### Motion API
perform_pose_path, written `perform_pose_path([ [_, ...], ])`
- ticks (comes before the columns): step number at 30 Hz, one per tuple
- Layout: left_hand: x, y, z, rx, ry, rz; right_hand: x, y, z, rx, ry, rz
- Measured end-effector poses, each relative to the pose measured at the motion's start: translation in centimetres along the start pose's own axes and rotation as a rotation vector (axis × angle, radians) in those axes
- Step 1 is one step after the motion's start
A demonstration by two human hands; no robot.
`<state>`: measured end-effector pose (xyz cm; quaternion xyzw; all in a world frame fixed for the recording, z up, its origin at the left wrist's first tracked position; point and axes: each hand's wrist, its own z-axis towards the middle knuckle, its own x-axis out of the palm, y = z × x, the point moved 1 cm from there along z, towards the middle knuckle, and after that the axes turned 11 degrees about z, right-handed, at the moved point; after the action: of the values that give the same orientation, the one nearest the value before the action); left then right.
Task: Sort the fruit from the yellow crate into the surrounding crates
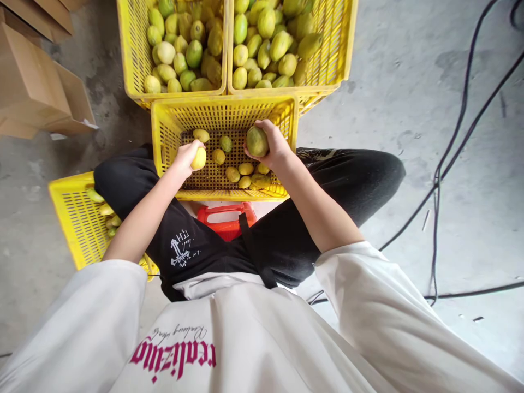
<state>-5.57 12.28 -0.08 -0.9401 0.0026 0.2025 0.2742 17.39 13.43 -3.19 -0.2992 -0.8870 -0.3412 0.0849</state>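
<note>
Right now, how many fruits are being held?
2: yellow fruit in the left hand, greenish fruit in the right hand, both over the near crate. More may be hidden.

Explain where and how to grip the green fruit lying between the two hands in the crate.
Grip the green fruit around its rounded sides, probably from above: it lies in the open crate, whose walls hinder a level approach. Keep fingertips off its near-left side, where a yellow fruit lies close.
</note>
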Motion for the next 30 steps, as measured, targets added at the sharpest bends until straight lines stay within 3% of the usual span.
perform_pose_path([
  [6,0.0,0.1,0.0,-0.080,0.066,-0.035,-0.1,-0.1,0.1,-0.020,0.011,-0.024],
  [18,0.6,0.3,-0.3,0.065,-0.027,-0.005,0.1,0.0,-0.2,0.015,-0.031,0.029],
  [23,-0.1,-1.2,-0.7,0.176,-0.089,-0.064,1.3,0.8,-2.6,0.031,-0.052,0.129],
  [30,-2.1,-2.4,0.5,0.054,0.028,-0.199,0.7,1.1,-1.9,0.010,-0.006,0.127],
])
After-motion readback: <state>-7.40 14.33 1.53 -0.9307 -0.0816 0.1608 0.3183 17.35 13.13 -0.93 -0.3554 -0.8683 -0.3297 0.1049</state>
